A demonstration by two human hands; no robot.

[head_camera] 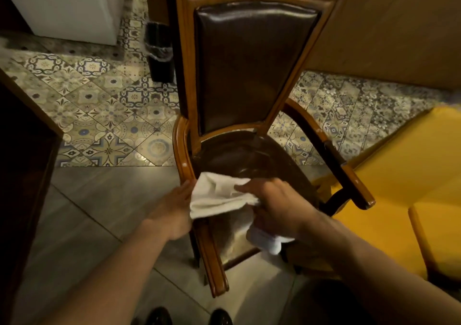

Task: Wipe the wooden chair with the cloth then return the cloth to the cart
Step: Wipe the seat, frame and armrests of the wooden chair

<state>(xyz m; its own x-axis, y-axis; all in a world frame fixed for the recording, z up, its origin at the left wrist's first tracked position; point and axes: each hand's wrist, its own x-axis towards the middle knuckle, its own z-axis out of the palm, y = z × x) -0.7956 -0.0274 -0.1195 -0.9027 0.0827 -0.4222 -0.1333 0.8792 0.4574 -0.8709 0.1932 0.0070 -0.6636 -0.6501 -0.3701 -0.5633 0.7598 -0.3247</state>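
Both hands, left hand (174,207) and right hand (277,207), are closed on the cloth (219,195) over the wooden chair (182,150) armrest; the loose bunched end could snag.

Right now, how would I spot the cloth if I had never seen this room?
Find the wooden chair with the dark leather back in the middle of the tiled floor. At the front of its seat, two hands hold the cloth. It is the only white, crumpled thing there, pale against the dark seat.
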